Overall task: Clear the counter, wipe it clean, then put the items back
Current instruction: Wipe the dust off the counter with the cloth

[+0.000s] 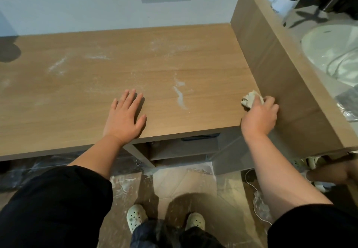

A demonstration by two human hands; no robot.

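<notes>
While the left hand [124,118] lies flat on the counter [77,92], the right hand [259,118] grips a cloth [249,100] — bunched beyond its fingertips.

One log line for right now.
stage: wiping | right hand: grips cloth, right end of counter | left hand: flat on counter | white streaks: unwiped

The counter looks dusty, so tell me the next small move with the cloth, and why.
Probably sweep the cloth leftward across the white powder streak. The right hand grips the cloth at the right end of the counter beside the side panel, the streak lies unwiped just left of it, and the left hand rests flat, bracing.
</notes>
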